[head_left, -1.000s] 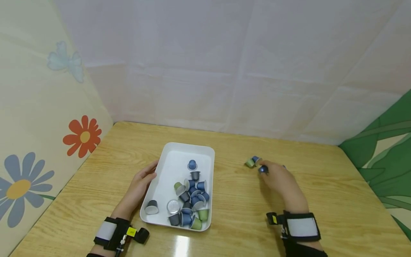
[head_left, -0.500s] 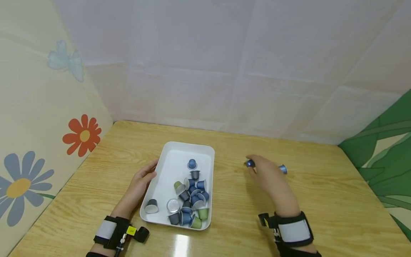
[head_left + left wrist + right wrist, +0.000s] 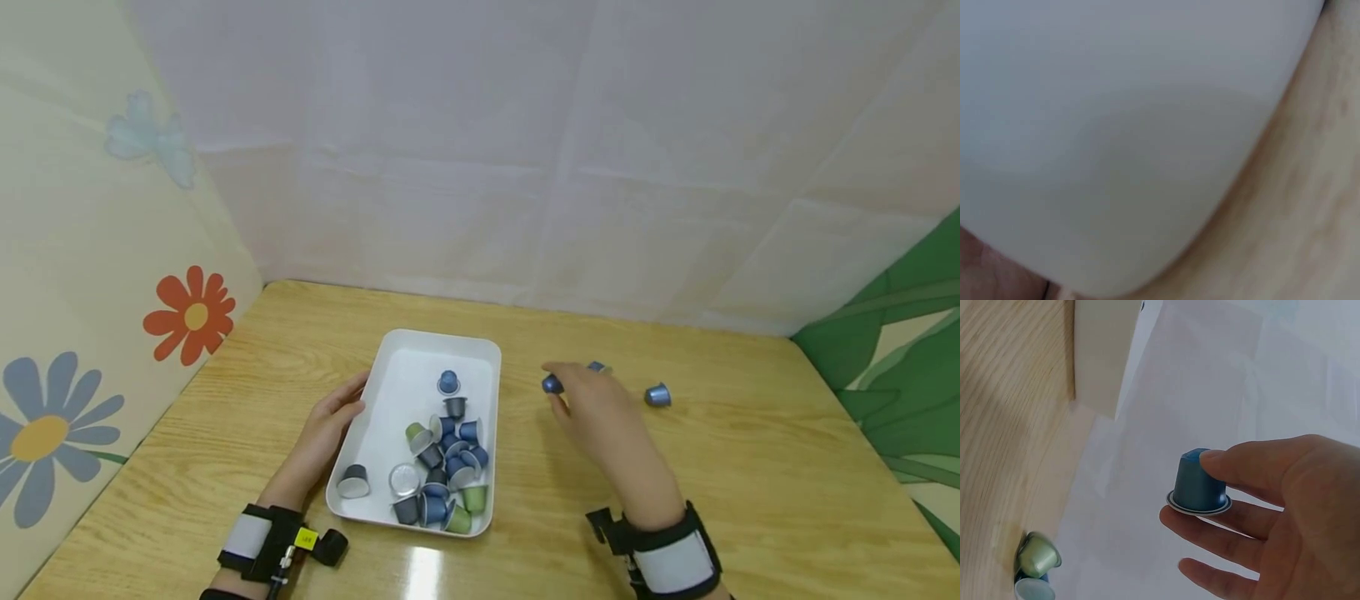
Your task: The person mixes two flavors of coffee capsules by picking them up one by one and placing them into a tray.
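In the head view, my left hand rests against the left side of a white tray, its fingers fairly straight along the wall and thumb at the rim. The left wrist view is mostly filled by the tray wall. Right of the tray, my right hand pinches a blue coffee capsule above the table. The right wrist view shows this coffee capsule upright, thumb at its top and fingers beneath its rim. Several blue, dark grey and green capsules lie in the tray, mostly toward its near right.
Behind my right hand a blue capsule is partly hidden, and another blue capsule lies farther right. A green capsule sits on the wooden table in the right wrist view. A white sheet hangs behind the table.
My right hand has moved left toward the tray, carrying the blue capsule. The blue capsule at right has come into full view. My left hand and the tray have stayed put.
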`<action>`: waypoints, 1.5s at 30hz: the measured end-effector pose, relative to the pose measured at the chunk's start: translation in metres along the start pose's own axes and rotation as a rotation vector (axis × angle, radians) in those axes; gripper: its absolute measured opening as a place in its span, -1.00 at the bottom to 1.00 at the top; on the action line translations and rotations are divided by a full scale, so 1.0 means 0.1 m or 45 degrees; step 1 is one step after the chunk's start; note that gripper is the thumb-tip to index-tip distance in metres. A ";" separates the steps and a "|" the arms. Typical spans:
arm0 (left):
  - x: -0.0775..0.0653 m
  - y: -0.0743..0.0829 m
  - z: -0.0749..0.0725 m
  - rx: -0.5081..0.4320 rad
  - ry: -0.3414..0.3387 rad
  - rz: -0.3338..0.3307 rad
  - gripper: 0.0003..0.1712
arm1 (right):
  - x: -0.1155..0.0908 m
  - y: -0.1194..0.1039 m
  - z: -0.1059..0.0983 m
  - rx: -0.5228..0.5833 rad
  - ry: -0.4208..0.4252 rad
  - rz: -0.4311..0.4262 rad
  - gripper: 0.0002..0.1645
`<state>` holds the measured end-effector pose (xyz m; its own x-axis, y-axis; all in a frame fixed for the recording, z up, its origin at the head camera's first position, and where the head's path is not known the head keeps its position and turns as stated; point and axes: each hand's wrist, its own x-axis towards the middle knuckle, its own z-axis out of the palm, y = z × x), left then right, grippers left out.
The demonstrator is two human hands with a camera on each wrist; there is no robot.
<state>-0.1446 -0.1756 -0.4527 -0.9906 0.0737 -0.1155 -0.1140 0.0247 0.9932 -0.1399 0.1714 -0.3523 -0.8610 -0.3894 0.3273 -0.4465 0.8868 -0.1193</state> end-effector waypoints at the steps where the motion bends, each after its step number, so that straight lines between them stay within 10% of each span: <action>1: 0.00 0.01 0.00 0.000 0.001 0.000 -0.42 | 0.00 -0.03 0.00 -0.017 0.005 -0.023 -0.54; 24: -0.01 0.02 0.01 0.019 0.004 0.004 -0.42 | -0.06 -0.38 0.13 -0.046 0.067 -0.299 -0.47; 45: -0.01 0.01 0.01 0.010 0.005 0.013 -0.42 | -0.15 -0.76 0.34 -0.136 -0.118 -0.454 -0.49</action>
<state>-0.1442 -0.1750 -0.4521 -0.9920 0.0697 -0.1053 -0.1033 0.0318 0.9941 -0.1018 0.1012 -0.3800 -0.6767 -0.6947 0.2437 -0.6982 0.7106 0.0870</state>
